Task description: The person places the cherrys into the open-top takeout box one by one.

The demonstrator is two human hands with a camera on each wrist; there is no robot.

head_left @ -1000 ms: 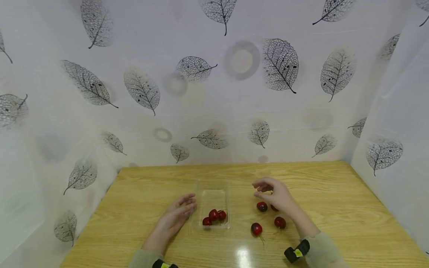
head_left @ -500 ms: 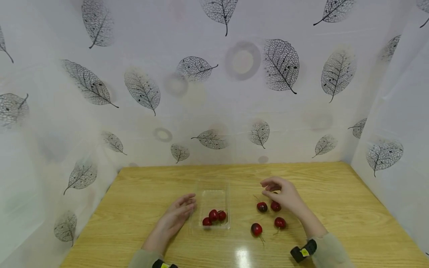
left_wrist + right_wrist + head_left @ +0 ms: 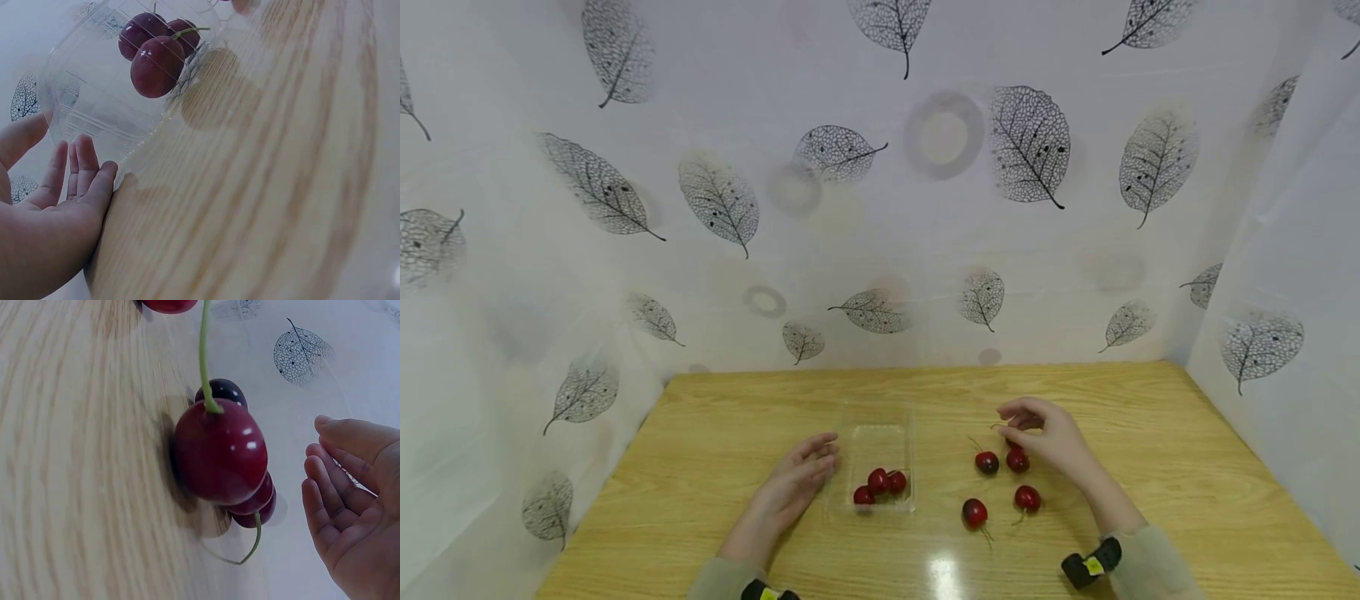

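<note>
My left hand (image 3: 793,483) lies beside the left wall of a clear plastic box (image 3: 872,446), its fingers relaxed. The left wrist view shows the fingertips (image 3: 86,150) at the box's edge; whether they press it I cannot tell. Three dark red cherries (image 3: 878,481) sit together in the near end of the box. My right hand (image 3: 1051,437) hovers over loose cherries to the right, fingers loosely bent with nothing between them. Below it are a cherry (image 3: 1018,460) and another partly hidden one (image 3: 1012,440). In the right wrist view, a stemmed cherry (image 3: 220,453) looms in front of the others.
More stemmed cherries lie between the box and my right arm: one cherry (image 3: 987,462) further back, a lower-left cherry (image 3: 975,513) and a lower-right cherry (image 3: 1027,498). The wooden table (image 3: 737,408) meets a leaf-patterned curtain (image 3: 917,250) at its back and sides.
My right hand has shifted to the right, uncovering cherries and a stem that it hid before. The left hand, the box and the cherries in it have stayed put.
</note>
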